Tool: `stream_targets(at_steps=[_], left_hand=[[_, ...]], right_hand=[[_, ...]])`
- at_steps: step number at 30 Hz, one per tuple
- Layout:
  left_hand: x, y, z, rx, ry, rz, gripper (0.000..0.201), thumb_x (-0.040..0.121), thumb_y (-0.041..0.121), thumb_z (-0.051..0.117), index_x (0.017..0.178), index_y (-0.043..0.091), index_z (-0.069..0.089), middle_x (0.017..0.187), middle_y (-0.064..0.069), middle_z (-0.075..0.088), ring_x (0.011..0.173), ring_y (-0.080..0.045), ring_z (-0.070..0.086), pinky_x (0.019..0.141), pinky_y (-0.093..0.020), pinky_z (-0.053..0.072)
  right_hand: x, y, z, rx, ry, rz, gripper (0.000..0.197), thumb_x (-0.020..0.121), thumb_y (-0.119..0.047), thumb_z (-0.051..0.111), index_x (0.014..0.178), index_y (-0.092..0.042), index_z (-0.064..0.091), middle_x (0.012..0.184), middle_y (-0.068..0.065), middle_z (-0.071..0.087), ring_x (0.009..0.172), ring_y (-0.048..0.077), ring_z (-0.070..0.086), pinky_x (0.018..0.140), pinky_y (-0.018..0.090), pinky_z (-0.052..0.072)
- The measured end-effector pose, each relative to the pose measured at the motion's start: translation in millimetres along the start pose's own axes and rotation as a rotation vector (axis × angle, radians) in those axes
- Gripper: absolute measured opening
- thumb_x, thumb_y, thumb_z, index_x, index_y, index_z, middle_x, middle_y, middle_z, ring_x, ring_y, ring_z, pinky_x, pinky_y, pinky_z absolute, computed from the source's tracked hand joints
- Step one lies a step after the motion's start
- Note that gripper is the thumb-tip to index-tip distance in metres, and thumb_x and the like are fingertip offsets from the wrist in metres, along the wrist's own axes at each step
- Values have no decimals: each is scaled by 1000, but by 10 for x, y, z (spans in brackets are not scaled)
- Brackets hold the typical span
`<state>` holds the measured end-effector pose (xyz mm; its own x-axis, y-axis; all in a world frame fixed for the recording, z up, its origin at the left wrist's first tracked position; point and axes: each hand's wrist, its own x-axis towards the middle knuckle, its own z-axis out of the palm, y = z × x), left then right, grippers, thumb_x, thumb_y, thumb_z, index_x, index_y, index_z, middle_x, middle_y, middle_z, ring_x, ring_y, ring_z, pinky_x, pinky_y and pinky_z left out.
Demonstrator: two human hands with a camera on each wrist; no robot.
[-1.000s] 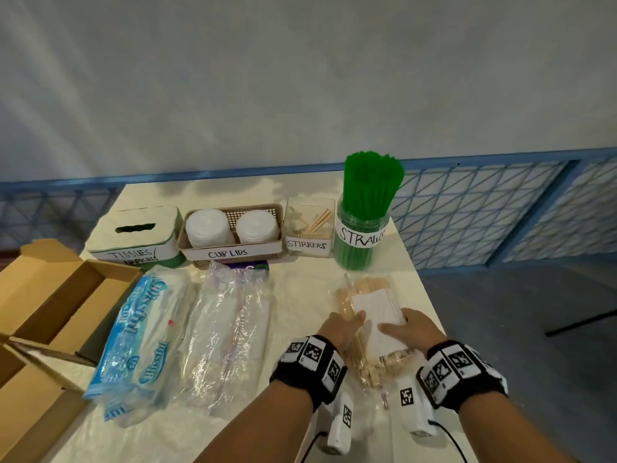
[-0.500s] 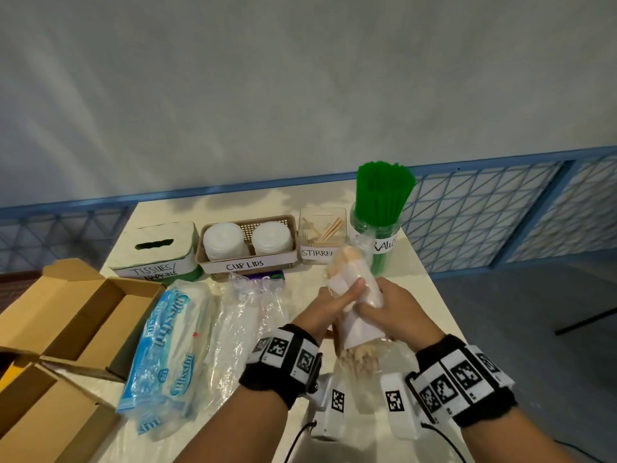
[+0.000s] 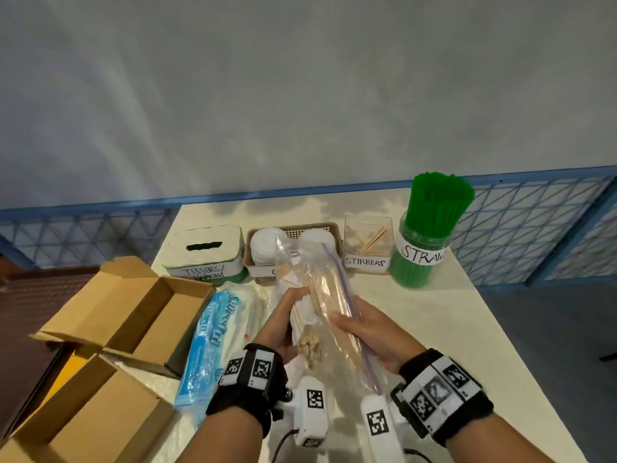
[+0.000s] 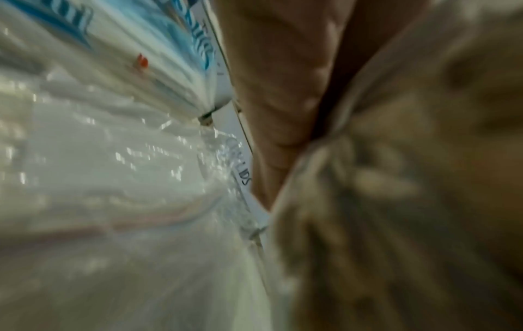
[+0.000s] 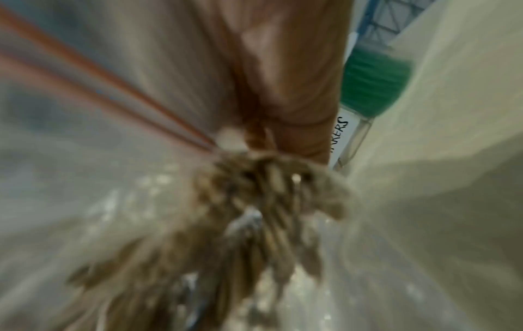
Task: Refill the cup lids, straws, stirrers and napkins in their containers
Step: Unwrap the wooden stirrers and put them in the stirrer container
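A clear zip bag of wooden stirrers (image 3: 325, 295) is held up above the table, tilted away from me. My left hand (image 3: 283, 315) grips its left side and my right hand (image 3: 364, 329) grips its right side. The stirrer ends (image 5: 263, 215) fill the right wrist view, blurred. At the back stand the clear stirrers box (image 3: 367, 243) holding a few sticks, the jar of green straws (image 3: 430, 228), the cup lids basket (image 3: 320, 227) partly hidden by the bag, and the tissues box (image 3: 203, 252).
A blue-and-white napkin pack (image 3: 213, 339) and clear plastic bags (image 4: 99, 179) lie on the table to the left. Open cardboard boxes (image 3: 110, 329) sit at the left edge. The table's right edge (image 3: 500, 329) drops to the floor; blue railing runs behind.
Both hands have lifted the stirrer bag off the table and raised it, tilted, in front of the cup lids basket. The view has shifted right to left.
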<state>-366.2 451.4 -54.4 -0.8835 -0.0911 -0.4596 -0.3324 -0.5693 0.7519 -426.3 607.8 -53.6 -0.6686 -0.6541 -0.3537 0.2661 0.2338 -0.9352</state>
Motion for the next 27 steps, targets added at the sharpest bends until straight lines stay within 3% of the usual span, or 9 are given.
stream_targets(at_steps=[3,5,8,11,13,18,23,25,27], left_hand=[[-36,14,-125,56,19,-56,47,83,46,54,117,15,62,104,-10,71,91,-23,70,76,-34,54],[-38,3,-222,48,48,-54,49,84,53,52,118,19,62,108,-9,71,98,-23,69,83,-38,53],[-45,-36,-337,-2,64,-56,43,84,57,49,107,24,65,91,-5,75,80,-21,72,64,-34,58],[-60,-27,-373,-244,16,-28,74,80,72,36,117,14,65,110,-16,69,96,-30,69,79,-47,57],[-29,-35,-436,-471,-35,-40,92,74,80,29,116,7,66,125,-23,59,108,-37,62,89,-54,48],[-67,54,-536,-391,-172,-94,81,87,69,24,118,3,58,119,-27,61,102,-49,61,75,-74,42],[-108,135,-481,-338,-229,-137,90,81,77,18,99,9,74,109,-21,68,95,-35,68,75,-56,53],[-78,123,-436,-288,-266,-127,73,78,71,42,94,8,76,97,-17,70,80,-27,70,71,-38,58],[-50,80,-418,-186,-304,-108,51,66,53,75,95,11,71,80,-10,65,61,-19,61,59,-25,52]], right_hand=[[51,52,123,-353,119,-81,46,89,-39,58,126,-15,46,120,7,61,110,23,58,99,35,44],[50,13,196,-481,165,-119,43,95,-32,49,131,-12,35,105,10,62,97,23,60,80,25,44],[45,-62,308,-516,197,-224,36,98,-24,44,130,-18,28,70,0,54,71,17,58,59,13,39],[102,-107,315,-526,225,-297,22,97,-18,46,113,-28,35,94,3,65,83,17,63,68,23,46],[131,-193,262,-537,204,-359,17,96,-17,49,102,-32,44,97,-8,64,80,0,61,68,13,46],[222,-499,104,-653,140,-511,20,90,-10,57,84,-28,54,82,1,68,76,12,63,72,26,48],[311,-566,48,-649,48,-603,42,80,11,52,72,-31,53,72,-12,66,85,8,64,85,20,46],[369,-543,63,-687,-2,-609,45,78,12,51,65,-31,51,81,-6,70,93,5,63,104,29,36],[389,-539,107,-813,-29,-597,44,82,3,58,59,-33,51,91,-7,70,100,-12,54,115,35,8]])
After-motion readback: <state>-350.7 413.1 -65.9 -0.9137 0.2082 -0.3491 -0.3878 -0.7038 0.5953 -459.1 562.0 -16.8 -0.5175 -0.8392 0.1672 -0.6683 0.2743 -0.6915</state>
